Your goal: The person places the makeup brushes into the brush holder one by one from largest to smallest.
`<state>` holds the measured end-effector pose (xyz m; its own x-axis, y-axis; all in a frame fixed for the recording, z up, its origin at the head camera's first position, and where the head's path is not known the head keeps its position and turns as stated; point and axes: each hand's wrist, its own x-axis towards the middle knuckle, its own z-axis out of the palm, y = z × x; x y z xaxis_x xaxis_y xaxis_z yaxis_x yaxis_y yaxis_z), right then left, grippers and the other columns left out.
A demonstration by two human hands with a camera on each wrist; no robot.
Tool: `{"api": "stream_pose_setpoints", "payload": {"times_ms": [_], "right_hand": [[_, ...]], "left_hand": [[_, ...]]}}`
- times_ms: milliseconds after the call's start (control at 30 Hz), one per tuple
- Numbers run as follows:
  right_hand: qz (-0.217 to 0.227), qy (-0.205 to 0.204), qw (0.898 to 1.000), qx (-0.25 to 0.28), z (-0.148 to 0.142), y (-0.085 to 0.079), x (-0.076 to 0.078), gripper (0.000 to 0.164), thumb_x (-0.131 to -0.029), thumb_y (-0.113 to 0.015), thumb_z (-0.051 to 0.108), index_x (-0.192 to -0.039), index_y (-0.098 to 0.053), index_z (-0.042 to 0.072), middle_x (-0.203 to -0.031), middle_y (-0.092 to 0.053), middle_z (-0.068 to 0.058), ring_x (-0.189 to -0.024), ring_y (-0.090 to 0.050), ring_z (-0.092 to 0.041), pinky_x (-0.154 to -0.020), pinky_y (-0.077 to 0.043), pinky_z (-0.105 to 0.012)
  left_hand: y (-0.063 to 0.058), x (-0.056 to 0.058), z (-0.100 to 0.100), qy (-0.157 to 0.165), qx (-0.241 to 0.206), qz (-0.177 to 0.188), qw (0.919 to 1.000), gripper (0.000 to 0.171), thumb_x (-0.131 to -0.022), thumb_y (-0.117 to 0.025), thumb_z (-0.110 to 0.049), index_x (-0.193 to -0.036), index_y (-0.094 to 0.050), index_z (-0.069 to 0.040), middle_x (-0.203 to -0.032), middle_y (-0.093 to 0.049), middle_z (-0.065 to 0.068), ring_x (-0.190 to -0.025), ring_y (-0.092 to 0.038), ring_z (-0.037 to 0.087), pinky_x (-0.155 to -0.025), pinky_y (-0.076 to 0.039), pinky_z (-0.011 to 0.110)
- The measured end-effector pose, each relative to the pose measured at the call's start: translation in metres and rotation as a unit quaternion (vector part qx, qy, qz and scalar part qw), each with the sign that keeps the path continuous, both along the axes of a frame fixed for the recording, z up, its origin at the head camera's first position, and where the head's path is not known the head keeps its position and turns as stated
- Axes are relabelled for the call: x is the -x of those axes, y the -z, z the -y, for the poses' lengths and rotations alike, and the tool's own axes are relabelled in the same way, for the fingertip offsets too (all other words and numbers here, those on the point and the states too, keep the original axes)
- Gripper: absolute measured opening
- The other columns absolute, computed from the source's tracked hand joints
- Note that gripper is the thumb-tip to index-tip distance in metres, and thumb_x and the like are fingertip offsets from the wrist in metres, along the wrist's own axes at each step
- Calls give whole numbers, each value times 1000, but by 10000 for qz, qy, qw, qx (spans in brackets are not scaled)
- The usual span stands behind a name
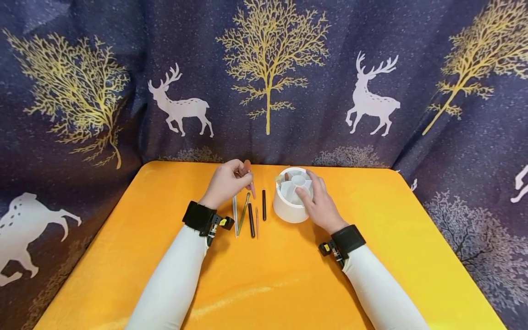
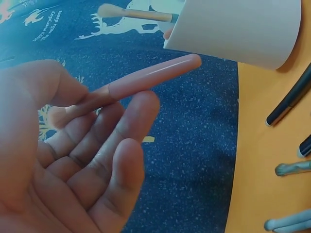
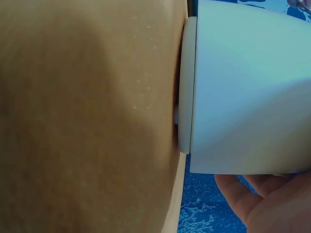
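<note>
My left hand (image 1: 231,181) pinches a pink makeup brush (image 2: 150,77) between thumb and fingers, its handle end pointing at the white holder in the left wrist view. To the right stands a white round brush holder (image 1: 288,213) with several compartments. My right hand (image 1: 323,204) grips its right side, thumb over the rim and the other fingers along the outer wall. In the right wrist view the holder's wall (image 3: 252,92) fills much of the picture, the fingers (image 3: 238,194) against its edge. A makeup brush (image 2: 131,13) with a pale head leans out of the holder.
Left of the holder, several slim brushes lie on the orange tabletop (image 1: 247,284): a black one (image 1: 264,205), another black one (image 1: 251,221), a green one (image 1: 244,214), a thin pink one (image 1: 257,223) and white ones (image 1: 235,215). A dark patterned curtain (image 1: 288,142) hangs behind.
</note>
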<state>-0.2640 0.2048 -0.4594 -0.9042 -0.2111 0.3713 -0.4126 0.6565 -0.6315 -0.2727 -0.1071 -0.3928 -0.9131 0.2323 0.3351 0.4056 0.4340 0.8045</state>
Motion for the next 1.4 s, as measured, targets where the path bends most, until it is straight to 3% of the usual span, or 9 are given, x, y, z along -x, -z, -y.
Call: {"api": "stream_pose_setpoints", "payload": {"times_ms": [300,600,933,1400], "right_hand": [[66,-29,10000,33,1,-2,-1,71,-101,-41,59,-158,-15,26,-141,-36,-10,-122,-46,-25,-101,-39,-51],[37,-30,10000,54,0,-1,-1,70,-101,-42,57,-157,-16,26,-141,-36,-10,-122,-46,-24,-102,-39,-50],[-84,-25,9999,74,0,0,-1,70,-101,-43,55,-157,-17,24,-140,-37,-10,-123,-46,-25,-102,-39,-50],[-22,10,10000,18,1,1,-1,70,-101,-42,58,-157,-16,24,-139,-37,-10,-122,-45,-24,-102,-38,-50]], "left_hand": [[-6,6,-10,-228,-69,-486,9985,12,-93,-62,-28,-90,-57,-17,-85,-64,-5,-73,-61,10,-70,-48,36],[-8,13,-25,-259,-137,-607,9977,13,-94,-64,-31,-90,-59,-20,-80,-62,-6,-71,-62,7,-69,-50,33],[-5,17,-42,-351,-524,-749,9952,13,-97,-63,-32,-92,-59,-20,-83,-64,-8,-74,-62,6,-67,-50,32],[-10,21,-54,-135,-664,-709,9952,13,-98,-62,-35,-97,-61,-22,-84,-67,-5,-67,-61,7,-57,-50,33]]}}
